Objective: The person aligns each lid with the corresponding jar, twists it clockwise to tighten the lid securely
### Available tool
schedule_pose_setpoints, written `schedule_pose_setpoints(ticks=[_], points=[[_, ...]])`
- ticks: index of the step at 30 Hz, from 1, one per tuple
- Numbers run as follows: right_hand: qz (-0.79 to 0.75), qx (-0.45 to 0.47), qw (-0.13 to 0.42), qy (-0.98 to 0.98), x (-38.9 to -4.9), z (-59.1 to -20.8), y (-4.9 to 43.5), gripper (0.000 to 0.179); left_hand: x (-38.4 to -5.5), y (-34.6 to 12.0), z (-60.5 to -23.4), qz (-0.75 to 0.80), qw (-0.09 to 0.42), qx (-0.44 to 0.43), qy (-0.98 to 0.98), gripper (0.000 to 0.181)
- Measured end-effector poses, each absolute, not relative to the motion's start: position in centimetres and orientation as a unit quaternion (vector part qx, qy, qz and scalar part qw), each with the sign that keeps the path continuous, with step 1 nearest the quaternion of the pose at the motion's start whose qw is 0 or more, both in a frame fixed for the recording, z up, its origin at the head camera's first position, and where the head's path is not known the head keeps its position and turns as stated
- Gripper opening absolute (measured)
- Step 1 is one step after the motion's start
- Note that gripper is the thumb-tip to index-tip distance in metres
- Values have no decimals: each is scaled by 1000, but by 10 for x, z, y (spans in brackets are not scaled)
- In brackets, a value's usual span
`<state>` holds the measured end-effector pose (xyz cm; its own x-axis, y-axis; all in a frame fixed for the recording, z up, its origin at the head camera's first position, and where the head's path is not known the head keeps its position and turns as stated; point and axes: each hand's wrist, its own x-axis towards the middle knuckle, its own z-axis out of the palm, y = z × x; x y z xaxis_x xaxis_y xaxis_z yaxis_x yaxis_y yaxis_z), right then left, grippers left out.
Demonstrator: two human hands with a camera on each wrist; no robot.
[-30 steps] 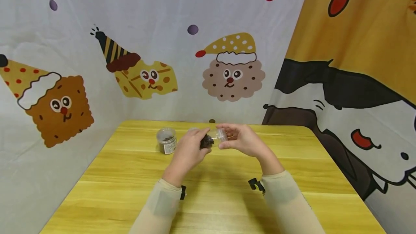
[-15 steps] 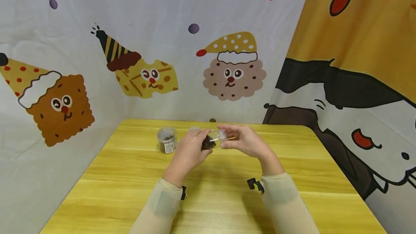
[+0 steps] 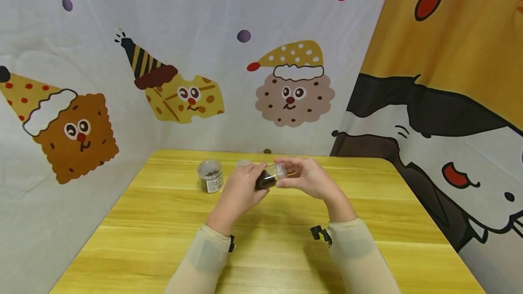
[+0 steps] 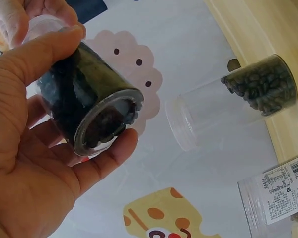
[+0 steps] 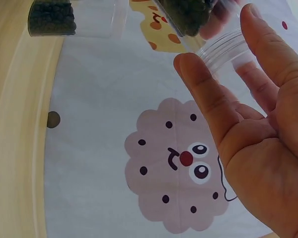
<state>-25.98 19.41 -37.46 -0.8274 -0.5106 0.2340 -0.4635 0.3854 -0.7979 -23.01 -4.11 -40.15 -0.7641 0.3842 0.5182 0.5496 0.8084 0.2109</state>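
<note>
A clear jar (image 3: 269,176) partly filled with dark pieces is held tilted above the table, its mouth end toward the right. My left hand (image 3: 242,187) grips its body near the base; the left wrist view shows the thumb (image 4: 54,47) on one side and fingers beneath. My right hand (image 3: 304,177) holds the clear ringed mouth end (image 5: 223,52) between thumb and fingers. Whether that ring is a lid or the jar's own rim, I cannot tell. In the left wrist view, a second clear jar (image 4: 258,87) of dark bean-like pieces stands beyond the left hand.
A third clear jar (image 3: 210,177) with a white label and some contents stands left of my left hand. The wood-grain table (image 3: 269,257) ends at a printed cloth backdrop (image 3: 237,135) behind the jars.
My left hand and the jar have shifted slightly right. Inside it, the dark pieces have resettled and spread along the lower side. The right hand keeps nearly the same place.
</note>
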Motion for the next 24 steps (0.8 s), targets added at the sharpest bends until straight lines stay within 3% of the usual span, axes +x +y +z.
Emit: schedule_pose_setpoints(ticks=[24], points=[[-463,-267,47,844,-255,-388,193,55,-228,-42,-407,-203,196,-230,-931,67]])
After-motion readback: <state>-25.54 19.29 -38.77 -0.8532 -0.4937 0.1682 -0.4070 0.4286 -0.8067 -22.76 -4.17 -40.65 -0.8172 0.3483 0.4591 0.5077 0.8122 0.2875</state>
